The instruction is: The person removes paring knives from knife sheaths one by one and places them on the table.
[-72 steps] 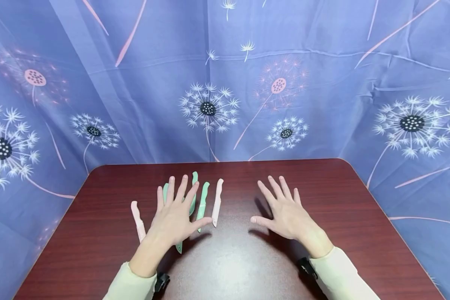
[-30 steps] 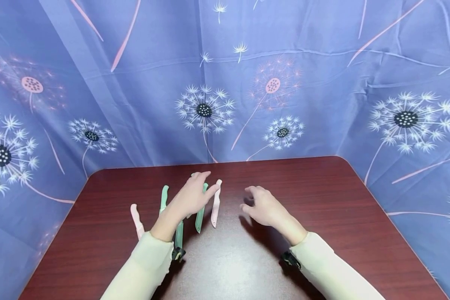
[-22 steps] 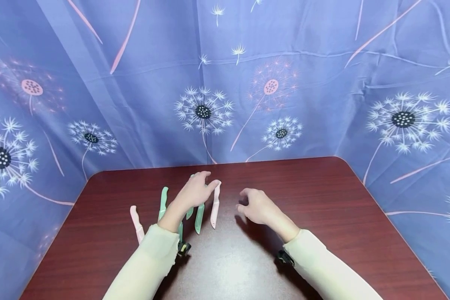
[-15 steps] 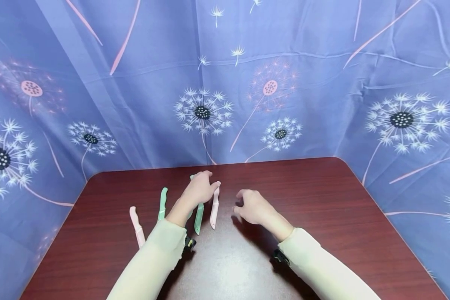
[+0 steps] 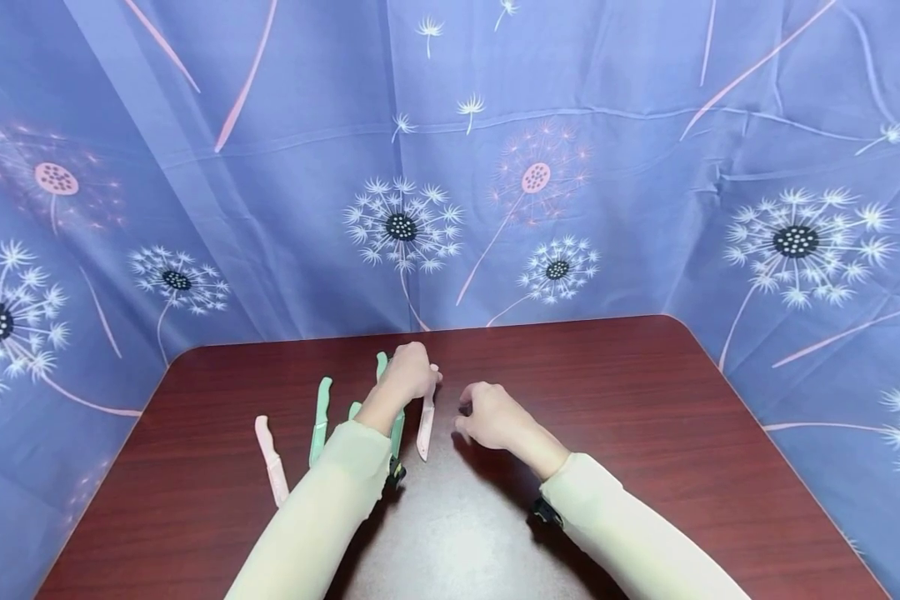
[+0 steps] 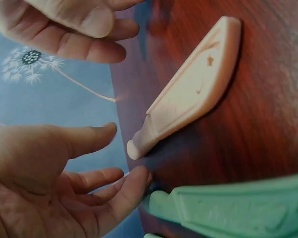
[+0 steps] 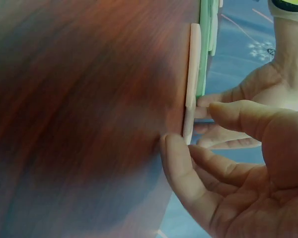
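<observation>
A pink knife (image 5: 425, 433) in a matching sheath lies on the table, its handle pointing to the back. My left hand (image 5: 408, 371) is at that handle; in the left wrist view its thumb and fingers (image 6: 133, 191) are spread on either side of the handle end (image 6: 135, 148), with a gap showing. A green sheathed knife (image 6: 228, 206) lies beside it, partly under the hand in the head view. To the right, my right hand (image 5: 495, 414) hovers low with loosely bent fingers (image 7: 176, 158) and nothing in them, close to the pink handle in the right wrist view.
Further left lie another pink knife (image 5: 272, 458) and a green knife (image 5: 321, 421), with more green handles (image 5: 382, 363) partly hidden by the left hand and sleeve. A blue dandelion-print curtain (image 5: 285, 208) hangs behind the dark red wooden table (image 5: 682, 417).
Both hands have moved from spread flat above the table toward the right-hand pink knife. The left slid right and turned over its handle; the right came left and lower, fingers bending.
</observation>
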Demonstrator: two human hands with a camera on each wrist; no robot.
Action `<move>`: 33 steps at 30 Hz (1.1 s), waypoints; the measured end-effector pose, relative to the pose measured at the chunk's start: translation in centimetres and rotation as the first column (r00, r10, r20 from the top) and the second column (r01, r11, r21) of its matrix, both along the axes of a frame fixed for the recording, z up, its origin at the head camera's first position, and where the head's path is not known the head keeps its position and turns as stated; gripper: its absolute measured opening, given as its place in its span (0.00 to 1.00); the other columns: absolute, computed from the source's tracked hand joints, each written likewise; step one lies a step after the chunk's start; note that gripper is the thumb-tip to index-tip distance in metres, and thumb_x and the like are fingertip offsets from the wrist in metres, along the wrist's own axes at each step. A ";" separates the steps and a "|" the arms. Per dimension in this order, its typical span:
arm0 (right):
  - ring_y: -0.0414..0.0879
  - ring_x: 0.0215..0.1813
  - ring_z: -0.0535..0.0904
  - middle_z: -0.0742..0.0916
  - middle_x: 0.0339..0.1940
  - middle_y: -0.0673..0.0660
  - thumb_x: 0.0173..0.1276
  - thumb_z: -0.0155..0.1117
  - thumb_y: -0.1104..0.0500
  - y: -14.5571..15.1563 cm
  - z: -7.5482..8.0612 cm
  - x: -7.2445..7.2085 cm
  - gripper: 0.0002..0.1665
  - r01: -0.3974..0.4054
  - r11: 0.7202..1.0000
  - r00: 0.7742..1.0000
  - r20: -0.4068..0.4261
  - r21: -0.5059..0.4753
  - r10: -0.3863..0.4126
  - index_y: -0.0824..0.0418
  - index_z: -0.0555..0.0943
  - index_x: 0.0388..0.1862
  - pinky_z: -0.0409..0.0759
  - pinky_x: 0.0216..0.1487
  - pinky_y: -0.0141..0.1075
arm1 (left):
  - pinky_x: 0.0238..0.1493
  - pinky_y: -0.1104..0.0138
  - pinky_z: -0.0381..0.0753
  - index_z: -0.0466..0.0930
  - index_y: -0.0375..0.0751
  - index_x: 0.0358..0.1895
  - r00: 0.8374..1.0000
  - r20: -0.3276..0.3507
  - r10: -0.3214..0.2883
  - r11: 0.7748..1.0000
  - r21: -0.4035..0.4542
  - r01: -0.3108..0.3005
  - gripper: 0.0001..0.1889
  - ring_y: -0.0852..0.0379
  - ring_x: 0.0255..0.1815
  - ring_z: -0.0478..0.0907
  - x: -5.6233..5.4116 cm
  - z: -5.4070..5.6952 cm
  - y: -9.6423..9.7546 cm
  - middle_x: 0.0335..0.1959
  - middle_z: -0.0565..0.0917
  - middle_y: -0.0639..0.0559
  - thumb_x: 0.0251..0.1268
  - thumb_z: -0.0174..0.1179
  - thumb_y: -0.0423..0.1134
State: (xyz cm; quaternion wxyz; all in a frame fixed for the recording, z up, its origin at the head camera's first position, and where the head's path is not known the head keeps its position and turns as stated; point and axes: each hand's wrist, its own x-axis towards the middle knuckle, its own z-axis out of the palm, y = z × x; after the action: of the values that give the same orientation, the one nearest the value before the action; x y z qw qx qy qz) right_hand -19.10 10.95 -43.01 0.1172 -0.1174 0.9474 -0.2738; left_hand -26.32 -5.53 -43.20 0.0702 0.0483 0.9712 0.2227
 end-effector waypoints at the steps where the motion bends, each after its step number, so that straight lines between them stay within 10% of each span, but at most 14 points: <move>1: 0.44 0.40 0.83 0.87 0.27 0.51 0.68 0.71 0.60 -0.1 0.0 0.0 0.20 -0.001 1.000 1.000 0.001 -0.005 0.001 0.68 0.84 0.56 0.83 0.53 0.44 | 0.47 0.58 0.85 0.86 0.35 0.36 1.000 0.000 0.008 1.000 -0.014 -0.008 0.10 0.49 0.42 0.84 -0.1 -0.1 0.2 0.41 0.87 0.41 0.71 0.70 0.40; 14: 0.41 0.25 0.85 0.84 0.16 0.50 0.67 0.67 0.64 -0.3 -0.2 0.0 0.20 0.022 0.993 0.998 0.064 -0.112 -0.015 0.71 0.83 0.56 0.84 0.38 0.36 | 0.32 0.58 0.85 0.88 0.35 0.39 0.993 0.067 0.096 0.992 -0.090 -0.089 0.04 0.48 0.35 0.86 -1.5 -1.0 2.1 0.44 0.89 0.39 0.67 0.66 0.32; 16: 0.44 0.23 0.86 0.85 0.17 0.53 0.67 0.65 0.66 -0.3 -0.4 -0.1 0.21 0.038 0.982 0.994 0.110 -0.184 -0.018 0.73 0.81 0.57 0.85 0.33 0.35 | 0.31 0.58 0.84 0.87 0.36 0.37 0.993 0.075 0.090 0.993 -0.079 -0.084 0.03 0.48 0.32 0.85 -2.6 -2.5 1.9 0.42 0.88 0.38 0.67 0.65 0.32; 21: 0.51 0.31 0.89 0.88 0.26 0.63 0.70 0.62 0.70 -0.4 -0.7 -0.4 0.25 0.116 0.912 0.969 0.247 -0.394 -0.016 0.81 0.76 0.63 0.90 0.35 0.40 | 0.35 0.57 0.85 0.84 0.37 0.28 0.996 0.059 0.070 0.998 0.000 -0.070 0.06 0.48 0.33 0.82 -2.9 -3.3 1.4 0.38 0.86 0.39 0.63 0.66 0.33; 27: 0.58 0.41 0.91 0.89 0.40 0.69 0.72 0.63 0.70 -0.3 -0.8 -0.6 0.27 0.230 0.809 0.931 0.365 -0.542 -0.020 0.84 0.72 0.66 0.91 0.44 0.46 | 0.39 0.64 0.87 0.85 0.34 0.30 0.991 0.107 0.077 0.991 0.100 -0.088 0.07 0.51 0.36 0.84 -1.1 -0.7 1.1 0.35 0.85 0.43 0.64 0.70 0.35; 30: 0.60 0.45 0.91 0.89 0.44 0.69 0.72 0.63 0.70 -0.1 -1.0 -0.9 0.28 0.282 0.758 0.907 0.420 -0.588 -0.011 0.84 0.71 0.66 0.90 0.47 0.48 | 0.35 0.65 0.88 0.85 0.27 0.42 0.965 0.242 0.102 0.914 0.359 -0.187 0.07 0.53 0.32 0.86 -1.1 -0.9 0.8 0.38 0.85 0.42 0.67 0.68 0.29; 33: 0.56 0.43 0.90 0.90 0.42 0.67 0.73 0.62 0.70 0.1 -1.4 -1.0 0.26 0.313 0.720 0.883 0.469 -0.619 0.019 0.84 0.72 0.65 0.90 0.49 0.48 | 0.36 0.63 0.90 0.80 0.21 0.53 0.927 0.362 0.097 0.732 0.605 -0.313 0.12 0.51 0.32 0.88 -1.1 -1.1 0.4 0.44 0.86 0.35 0.70 0.65 0.24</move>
State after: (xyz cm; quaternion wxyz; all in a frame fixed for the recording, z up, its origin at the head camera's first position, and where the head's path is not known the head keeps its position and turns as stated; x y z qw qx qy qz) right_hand -20.14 11.07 -44.38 0.2556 -0.0087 0.7347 -0.6284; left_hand -27.42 -5.10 -44.33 0.1732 -0.0743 0.8081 0.5581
